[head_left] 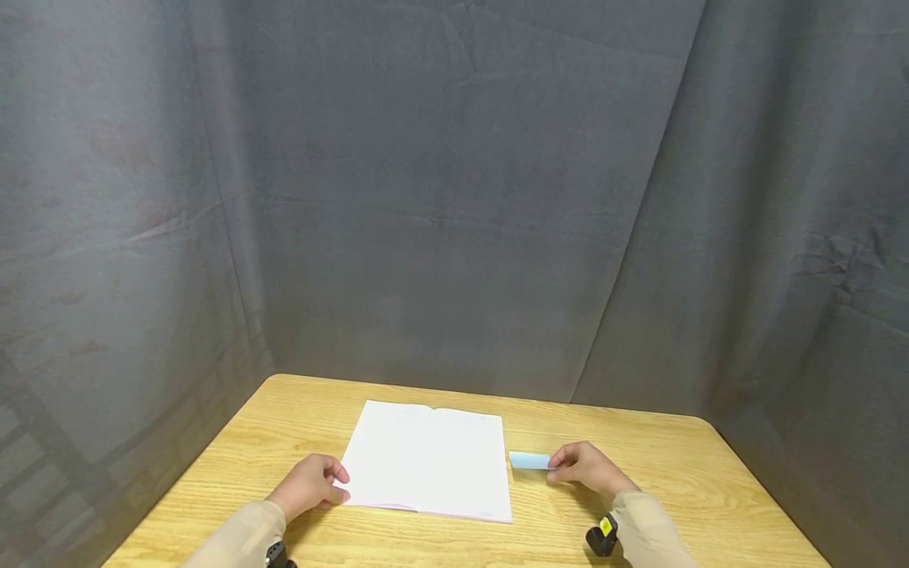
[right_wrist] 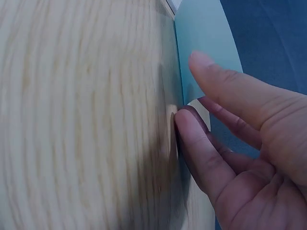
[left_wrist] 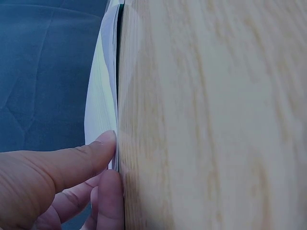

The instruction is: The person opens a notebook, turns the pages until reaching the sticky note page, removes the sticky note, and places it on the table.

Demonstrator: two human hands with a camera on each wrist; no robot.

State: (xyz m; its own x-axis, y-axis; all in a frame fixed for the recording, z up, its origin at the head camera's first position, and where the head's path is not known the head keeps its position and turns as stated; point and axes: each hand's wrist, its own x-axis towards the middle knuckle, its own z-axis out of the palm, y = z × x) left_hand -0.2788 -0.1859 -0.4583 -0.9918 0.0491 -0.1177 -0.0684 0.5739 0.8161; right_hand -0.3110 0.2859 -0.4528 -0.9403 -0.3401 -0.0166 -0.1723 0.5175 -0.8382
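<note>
A notebook point(head_left: 461, 465) lies open on the table, showing blank white pages. My left hand point(head_left: 317, 481) is at its lower left edge, fingers bent loosely, and the thumb point(left_wrist: 103, 143) touches the page edge in the left wrist view. To the right of the notebook is a light blue rectangular slip of paper point(head_left: 527, 460). My right hand point(head_left: 584, 467) pinches its right end between thumb and fingers. Seen from the right wrist, the slip point(right_wrist: 206, 38) stands out behind the thumb, and its gripped end is partly hidden by the fingers.
The light wooden table point(head_left: 639, 442) has rounded far corners. Grey cloth point(head_left: 454, 197) hangs behind it and along both sides. A small black device point(head_left: 602, 536) with a yellow mark is strapped at the right wrist.
</note>
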